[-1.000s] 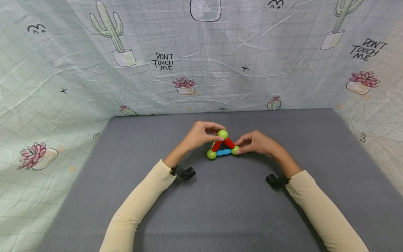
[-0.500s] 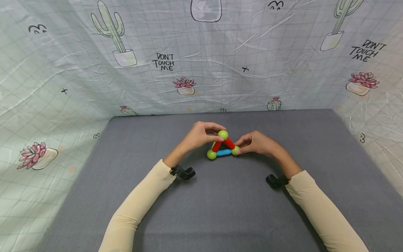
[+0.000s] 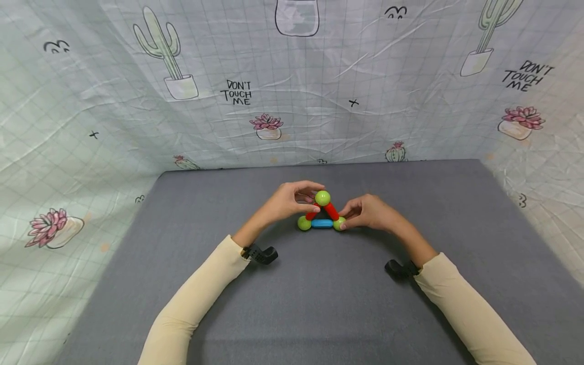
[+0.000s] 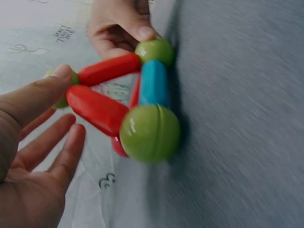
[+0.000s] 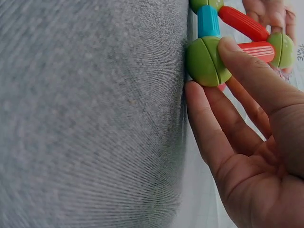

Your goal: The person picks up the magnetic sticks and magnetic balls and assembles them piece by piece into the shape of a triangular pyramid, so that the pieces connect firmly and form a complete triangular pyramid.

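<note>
A toy frame of green balls and ribbed rods stands on the grey table. Its top ball (image 3: pixel 322 198) joins red rods (image 3: pixel 331 211) that slope down to lower balls. Between the left lower ball (image 3: pixel 304 223) and the right lower ball (image 3: pixel 339 223) runs a blue rod (image 3: pixel 322 223). My left hand (image 3: pixel 288 202) holds the top ball, thumb against its side, with other fingers spread loosely in the left wrist view. With thumb and fingers, my right hand (image 3: pixel 371 213) pinches the right lower ball. More red rod (image 4: pixel 118 147) shows behind, partly hidden.
Grey cloth covers the table (image 3: pixel 292 304). A pale sheet (image 3: pixel 310 76) printed with cacti hangs behind it and along both sides. Black wrist cameras sit on the left wrist (image 3: pixel 261 253) and the right wrist (image 3: pixel 401 269).
The frame has turned slightly, its right lower ball coming nearer to me, so the blue rod now lies level in view. Both hands have shifted a little with it and keep their holds.
</note>
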A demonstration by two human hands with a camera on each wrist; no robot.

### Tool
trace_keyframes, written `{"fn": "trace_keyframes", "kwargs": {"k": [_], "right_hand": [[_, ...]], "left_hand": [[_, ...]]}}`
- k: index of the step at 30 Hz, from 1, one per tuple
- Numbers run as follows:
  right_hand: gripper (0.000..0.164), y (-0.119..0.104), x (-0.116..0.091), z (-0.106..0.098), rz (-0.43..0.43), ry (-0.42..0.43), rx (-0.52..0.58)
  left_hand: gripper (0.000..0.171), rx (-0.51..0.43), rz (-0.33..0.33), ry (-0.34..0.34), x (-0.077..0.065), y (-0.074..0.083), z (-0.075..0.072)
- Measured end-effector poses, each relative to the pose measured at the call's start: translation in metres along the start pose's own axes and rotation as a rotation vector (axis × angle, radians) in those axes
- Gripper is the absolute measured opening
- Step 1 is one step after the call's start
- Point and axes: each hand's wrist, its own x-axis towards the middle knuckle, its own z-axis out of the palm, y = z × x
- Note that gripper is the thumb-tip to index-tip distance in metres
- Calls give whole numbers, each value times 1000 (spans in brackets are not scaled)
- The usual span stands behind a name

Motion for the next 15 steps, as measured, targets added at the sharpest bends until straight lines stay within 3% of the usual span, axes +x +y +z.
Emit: {"fn": "trace_keyframes", "kwargs": {"k": [3,9,15], "right_hand": [[25,1,0,1,-5,0,-8],[27,2,-3,-2,-11,-9,-15],[27,3,-7,-6,5,-16,-21]], "left_hand": [[50,40,-33,5,-9,-7,-3],[32,76,-128,-38,-25,-16,0],[26,68,-145,-53,-28,-19,10]]}}
